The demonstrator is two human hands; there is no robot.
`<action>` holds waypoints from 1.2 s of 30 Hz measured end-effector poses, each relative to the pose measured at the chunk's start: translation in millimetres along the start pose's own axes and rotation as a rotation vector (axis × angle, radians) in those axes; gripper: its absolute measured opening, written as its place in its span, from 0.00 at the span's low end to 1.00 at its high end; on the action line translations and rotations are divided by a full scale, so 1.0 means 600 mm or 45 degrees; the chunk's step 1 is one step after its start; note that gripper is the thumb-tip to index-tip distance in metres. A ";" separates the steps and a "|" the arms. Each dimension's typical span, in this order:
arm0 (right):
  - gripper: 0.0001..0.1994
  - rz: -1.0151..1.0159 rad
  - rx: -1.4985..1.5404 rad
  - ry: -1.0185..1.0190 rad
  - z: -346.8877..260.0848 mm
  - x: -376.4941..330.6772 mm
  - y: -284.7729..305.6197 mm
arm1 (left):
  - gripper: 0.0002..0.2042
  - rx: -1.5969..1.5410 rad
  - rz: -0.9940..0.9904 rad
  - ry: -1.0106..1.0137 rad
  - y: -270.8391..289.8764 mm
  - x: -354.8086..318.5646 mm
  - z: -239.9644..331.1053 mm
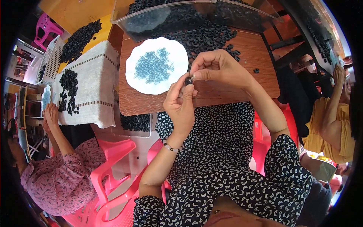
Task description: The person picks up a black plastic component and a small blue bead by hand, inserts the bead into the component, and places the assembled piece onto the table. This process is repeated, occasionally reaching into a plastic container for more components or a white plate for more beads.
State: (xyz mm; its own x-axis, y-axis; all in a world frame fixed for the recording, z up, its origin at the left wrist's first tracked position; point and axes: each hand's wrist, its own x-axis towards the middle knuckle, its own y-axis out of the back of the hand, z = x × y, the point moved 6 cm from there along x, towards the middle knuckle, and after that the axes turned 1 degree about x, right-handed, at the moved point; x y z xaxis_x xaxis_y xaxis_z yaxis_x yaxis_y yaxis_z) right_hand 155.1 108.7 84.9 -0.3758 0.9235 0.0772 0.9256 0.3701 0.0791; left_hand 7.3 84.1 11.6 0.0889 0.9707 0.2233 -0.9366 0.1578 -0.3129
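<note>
My left hand (181, 108) holds a small round black piece (188, 80) upright between thumb and fingers, above the table's front edge. My right hand (223, 71) meets it from the right, with thumb and forefinger pinched together at the piece's edge. Whatever lies in that pinch is too small to make out. Just behind my left hand is a white scalloped plate (130, 72), and a layer of tiny blue-grey beads (154, 66) is spread over its middle. Many more black pieces (204, 39) lie heaped on the brown wooden table (242, 89) beyond my hands.
A clear plastic bin (132, 30) of black pieces stands at the back. To the left, a co-worker's hands (51, 113) are at a cloth-covered table (90, 83) bearing black pieces. Pink plastic chairs (113, 166) stand below it. Another person (329, 121) sits at right.
</note>
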 end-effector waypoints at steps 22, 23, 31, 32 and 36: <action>0.07 0.139 -0.159 -0.011 -0.016 -0.018 0.010 | 0.15 0.129 -0.064 -0.099 -0.007 0.000 0.006; 0.07 0.122 -0.206 -0.045 -0.014 -0.018 0.010 | 0.15 0.127 -0.067 -0.114 -0.007 -0.001 0.006; 0.06 0.186 -0.428 0.017 -0.028 -0.026 -0.002 | 0.15 0.132 -0.081 -0.071 -0.006 -0.003 0.008; 0.06 0.211 -0.581 0.021 -0.038 -0.030 -0.006 | 0.15 0.156 -0.088 -0.064 -0.004 -0.004 0.005; 0.05 0.203 -0.709 0.119 -0.047 -0.034 -0.011 | 0.15 0.173 -0.104 -0.084 -0.007 -0.005 0.003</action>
State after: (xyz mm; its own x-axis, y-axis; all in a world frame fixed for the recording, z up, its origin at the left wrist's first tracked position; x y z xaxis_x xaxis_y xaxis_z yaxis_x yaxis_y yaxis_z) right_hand 155.6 84.8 110.8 -0.2595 0.9411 0.2166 0.8178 0.0949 0.5676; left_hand 10.3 80.1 13.9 0.1482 0.9410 0.3043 -0.9648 0.2052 -0.1645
